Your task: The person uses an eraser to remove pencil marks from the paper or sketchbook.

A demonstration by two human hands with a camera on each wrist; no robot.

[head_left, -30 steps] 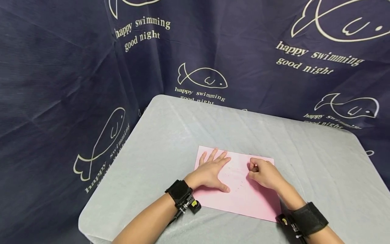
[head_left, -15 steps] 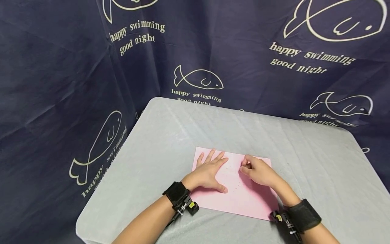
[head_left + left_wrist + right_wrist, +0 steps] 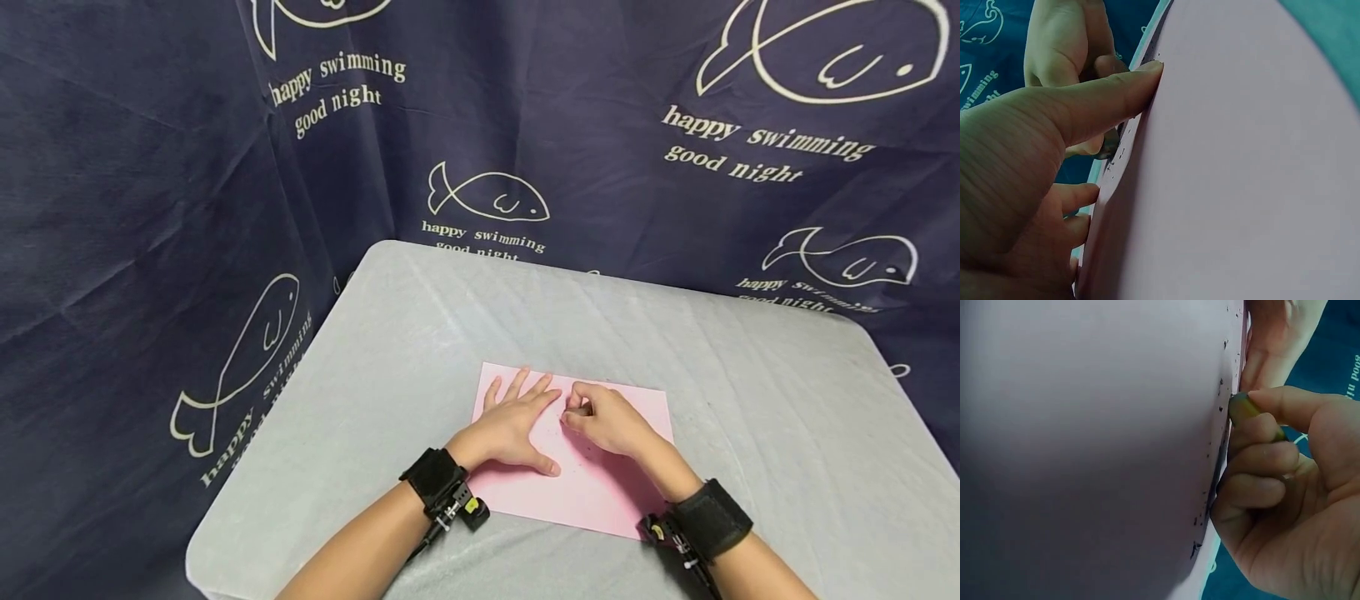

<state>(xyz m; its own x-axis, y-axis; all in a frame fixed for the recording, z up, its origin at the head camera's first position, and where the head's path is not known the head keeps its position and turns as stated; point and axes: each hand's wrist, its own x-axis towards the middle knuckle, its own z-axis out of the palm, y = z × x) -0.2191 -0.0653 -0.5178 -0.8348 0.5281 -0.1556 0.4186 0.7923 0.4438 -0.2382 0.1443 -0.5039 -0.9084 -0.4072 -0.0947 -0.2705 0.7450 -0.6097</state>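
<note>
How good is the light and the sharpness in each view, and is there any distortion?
Head view: even, soft light, sharp, with faint shadow under the right hand on the pink sheet; the table edges bow slightly. Left wrist view: dim, the left hand close and soft, the sheet curved by the lens. Right wrist view: the sheet blurs into grey shade at its left side.

Pink paper (image 3: 592,483), grey tablecloth (image 3: 420,333), navy backdrop (image 3: 150,167) with white fish outlines

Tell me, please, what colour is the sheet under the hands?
Pink sheet, clearest in the head view.
</note>
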